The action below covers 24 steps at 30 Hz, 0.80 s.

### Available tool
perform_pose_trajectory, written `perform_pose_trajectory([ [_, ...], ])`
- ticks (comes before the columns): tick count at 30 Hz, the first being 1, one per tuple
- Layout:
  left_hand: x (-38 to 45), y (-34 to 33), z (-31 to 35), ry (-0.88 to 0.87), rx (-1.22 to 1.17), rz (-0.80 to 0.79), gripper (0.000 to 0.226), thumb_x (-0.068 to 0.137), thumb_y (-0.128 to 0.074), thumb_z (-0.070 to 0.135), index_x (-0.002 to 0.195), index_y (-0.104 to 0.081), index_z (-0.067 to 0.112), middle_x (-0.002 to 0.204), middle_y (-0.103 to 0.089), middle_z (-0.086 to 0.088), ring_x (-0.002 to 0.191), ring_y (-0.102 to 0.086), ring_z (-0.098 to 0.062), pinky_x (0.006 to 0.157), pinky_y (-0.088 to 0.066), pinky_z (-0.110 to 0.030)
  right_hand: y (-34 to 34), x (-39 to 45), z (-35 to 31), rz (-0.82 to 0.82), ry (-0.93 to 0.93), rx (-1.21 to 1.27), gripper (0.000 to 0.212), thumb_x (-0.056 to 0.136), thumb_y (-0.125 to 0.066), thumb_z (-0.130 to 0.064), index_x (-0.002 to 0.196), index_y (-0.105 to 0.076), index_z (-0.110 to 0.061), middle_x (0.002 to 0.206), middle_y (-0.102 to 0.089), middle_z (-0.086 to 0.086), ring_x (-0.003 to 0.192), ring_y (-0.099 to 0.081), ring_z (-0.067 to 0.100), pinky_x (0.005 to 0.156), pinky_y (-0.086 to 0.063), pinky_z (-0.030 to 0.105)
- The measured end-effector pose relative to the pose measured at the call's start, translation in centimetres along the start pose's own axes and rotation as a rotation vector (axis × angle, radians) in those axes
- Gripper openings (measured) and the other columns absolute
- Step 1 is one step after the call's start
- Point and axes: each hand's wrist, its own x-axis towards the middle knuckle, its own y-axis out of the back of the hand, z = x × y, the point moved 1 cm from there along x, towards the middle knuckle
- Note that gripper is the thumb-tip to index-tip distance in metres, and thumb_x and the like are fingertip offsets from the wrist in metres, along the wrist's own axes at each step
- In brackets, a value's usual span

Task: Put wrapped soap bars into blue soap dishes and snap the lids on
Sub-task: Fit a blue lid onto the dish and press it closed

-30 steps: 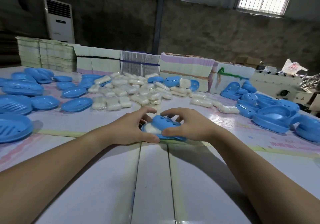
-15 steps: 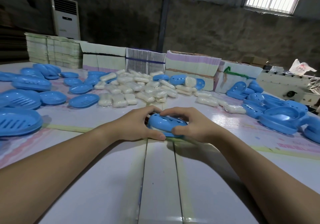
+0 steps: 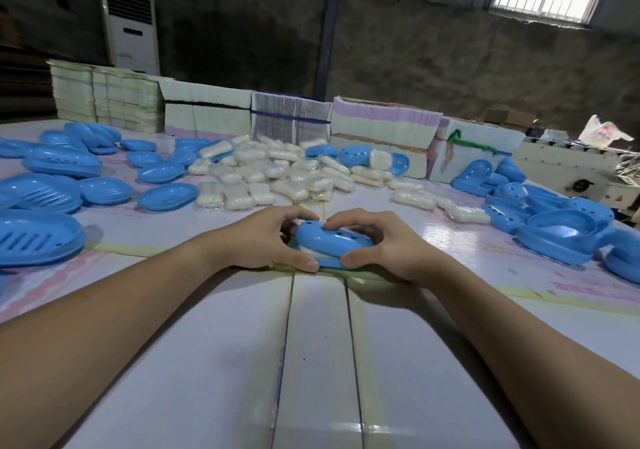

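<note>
A blue soap dish (image 3: 330, 242) lies on the table straight ahead of me, its perforated lid on top and a strip of white wrapped soap showing in the gap under the lid's left edge. My left hand (image 3: 266, 239) grips the dish's left end, thumb at the front rim and fingers over the far side. My right hand (image 3: 388, 242) grips the right end the same way. A heap of wrapped soap bars (image 3: 277, 174) lies beyond.
Blue dish bases (image 3: 34, 237) lie spread at the left, blue lids (image 3: 554, 226) piled at the right. Stacks of flat cartons (image 3: 381, 129) line the table's far edge. A white machine (image 3: 581, 168) stands at the far right. Bare white table boards (image 3: 318, 362) run toward me.
The lid has come down over the soap, which showed plainly at the left a second ago. Both hands have closed in around the dish's ends.
</note>
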Motion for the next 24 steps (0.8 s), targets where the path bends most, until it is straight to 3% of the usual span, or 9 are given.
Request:
perform_pose_trajectory([
  [5,0.03,-0.12,-0.25,0.004,0.003,-0.003,0.075,0.072,-0.089,0.039,0.137,-0.053,0.034,0.126,-0.060,0.012,0.119,-0.055,-0.007,0.100,-0.046,-0.023,-0.13,0.08,0.39,0.024,0.022,0.065,0.043,0.077,-0.077,-0.004,0.106,-0.072,-0.035,0.125,-0.058,-0.012,0.108,-0.060,0.007,0.093,-0.052,0.024],
  [9,0.05,-0.26,-0.25,-0.010,0.007,0.000,0.076,0.073,-0.088,0.038,0.139,-0.052,0.032,0.130,-0.059,0.011,0.122,-0.053,-0.007,0.104,-0.045,-0.026,-0.17,0.08,0.44,0.028,0.018,0.081,0.038,0.073,-0.076,-0.016,0.106,-0.071,-0.034,0.124,-0.059,-0.014,0.108,-0.060,0.006,0.092,-0.051,0.024],
  [13,0.00,-0.32,-0.37,-0.026,-0.022,0.046,0.072,0.069,-0.091,0.039,0.131,-0.054,0.041,0.126,-0.059,0.011,0.118,-0.055,-0.007,0.099,-0.049,-0.024,-0.20,0.18,0.59,0.038,-0.035,0.093,0.045,0.070,-0.071,-0.026,0.113,-0.066,-0.039,0.121,-0.063,-0.006,0.104,-0.063,0.014,0.092,-0.054,0.032],
  [17,-0.03,-0.40,-0.50,-0.049,-0.062,0.050,0.066,0.068,-0.092,0.035,0.121,-0.055,0.047,0.122,-0.059,0.014,0.112,-0.057,-0.004,0.087,-0.050,-0.014,-0.57,0.41,0.66,0.015,-0.004,-0.002,0.047,0.077,-0.074,-0.021,0.116,-0.062,-0.045,0.120,-0.057,-0.020,0.101,-0.057,-0.003,0.082,-0.048,0.012],
  [22,-0.05,-0.38,-0.59,-0.063,-0.057,0.047,0.064,0.069,-0.091,0.036,0.116,-0.052,0.056,0.122,-0.056,0.022,0.108,-0.054,0.007,0.082,-0.046,-0.007,-0.67,0.51,0.74,0.003,0.013,-0.045,0.054,0.082,-0.076,-0.016,0.117,-0.056,-0.052,0.120,-0.055,-0.022,0.101,-0.055,-0.007,0.080,-0.048,0.009],
  [24,-0.11,-0.34,-0.58,-0.077,-0.041,0.046,0.063,0.072,-0.089,0.038,0.118,-0.052,0.057,0.124,-0.056,0.023,0.108,-0.053,0.009,0.085,-0.046,-0.010,-0.62,0.47,0.76,-0.011,0.020,-0.070,0.056,0.082,-0.077,-0.018,0.117,-0.053,-0.054,0.123,-0.052,-0.021,0.103,-0.054,-0.008,0.081,-0.047,0.009],
])
